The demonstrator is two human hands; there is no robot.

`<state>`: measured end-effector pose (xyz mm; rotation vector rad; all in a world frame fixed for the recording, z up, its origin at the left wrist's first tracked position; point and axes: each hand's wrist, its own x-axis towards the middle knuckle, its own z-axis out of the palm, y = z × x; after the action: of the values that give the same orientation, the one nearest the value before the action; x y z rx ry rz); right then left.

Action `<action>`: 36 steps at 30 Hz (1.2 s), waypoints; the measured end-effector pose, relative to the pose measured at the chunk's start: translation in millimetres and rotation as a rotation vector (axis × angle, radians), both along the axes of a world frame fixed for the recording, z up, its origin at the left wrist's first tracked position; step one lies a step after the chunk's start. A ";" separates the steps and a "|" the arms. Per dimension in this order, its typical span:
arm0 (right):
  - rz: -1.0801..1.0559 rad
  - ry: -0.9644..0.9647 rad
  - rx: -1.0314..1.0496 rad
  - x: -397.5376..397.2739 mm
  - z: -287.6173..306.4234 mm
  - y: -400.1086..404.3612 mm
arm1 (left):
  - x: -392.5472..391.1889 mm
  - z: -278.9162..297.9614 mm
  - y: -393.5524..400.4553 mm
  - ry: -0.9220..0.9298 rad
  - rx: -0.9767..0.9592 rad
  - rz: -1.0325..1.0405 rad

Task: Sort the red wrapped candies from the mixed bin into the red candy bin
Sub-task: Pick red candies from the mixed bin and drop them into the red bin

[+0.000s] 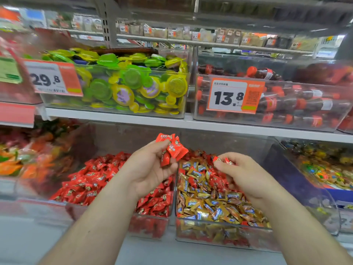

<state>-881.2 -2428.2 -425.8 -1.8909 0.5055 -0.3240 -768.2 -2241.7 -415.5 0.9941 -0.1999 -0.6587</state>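
Above the divide between the two lower bins, the left hand point(152, 167) grips a small bunch of red candies point(171, 149) between curled fingers and thumb; their long sides run roughly up and down, fanned toward the upper right. Over the mixed bin point(219, 224) of gold and red sweets, the right hand point(242, 175) pinches one red candy point(222, 160) at its fingertips, lying crosswise with its twisted ends left and right. Left of it, the red candy bin point(149, 220) sits heaped with red wrappers.
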 end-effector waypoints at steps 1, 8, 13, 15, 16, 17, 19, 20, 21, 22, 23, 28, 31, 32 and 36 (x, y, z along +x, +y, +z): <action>0.037 -0.026 0.110 0.5 9.4 13.5 | 6.0 -1.4 9.3 0.023 -0.005 0.027; 0.208 0.084 0.706 43.2 37.0 97.5 | 44.0 -28.7 69.5 0.196 0.041 0.240; 0.082 0.170 0.835 85.2 31.1 129.8 | 56.3 -37.1 94.7 0.222 0.060 0.309; 0.060 0.190 0.819 96.4 27.1 134.1 | 57.7 -37.9 100.5 0.204 0.077 0.309; 0.074 0.213 0.803 99.9 26.0 133.9 | 57.3 -37.9 103.6 0.190 0.097 0.294; 0.072 0.217 0.794 102.5 25.1 133.3 | 58.1 -38.1 106.8 0.185 0.113 0.280; 0.074 0.204 0.823 105.9 24.1 132.6 | 62.7 -38.9 113.1 0.223 0.116 0.271; 0.071 0.186 0.849 107.5 22.8 132.0 | 65.4 -40.0 115.8 0.239 0.118 0.281; 0.068 0.166 0.870 108.8 20.9 130.8 | 67.3 -41.3 118.2 0.233 0.110 0.290; 0.065 0.157 0.878 110.4 18.4 128.4 | 68.8 -42.4 119.5 0.223 0.106 0.294; 0.071 0.153 0.890 111.1 16.5 126.3 | 68.9 -42.4 119.6 0.219 0.106 0.294; 0.116 0.104 0.874 106.1 15.6 119.4 | 64.0 -39.6 110.9 0.125 0.078 0.268; 0.165 0.059 0.855 91.2 19.4 117.3 | 52.9 -35.4 97.1 0.073 0.069 0.173; 0.175 0.038 0.860 84.0 20.6 115.0 | 48.6 -33.7 91.2 0.048 0.079 0.150; 0.129 -0.046 0.839 51.0 26.8 94.8 | 27.7 -22.3 59.3 -0.108 0.134 0.164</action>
<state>-830.3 -2333.4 -399.0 -1.0894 0.3979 -0.0455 -740.5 -2182.4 -437.8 1.1626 -0.1688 -0.4736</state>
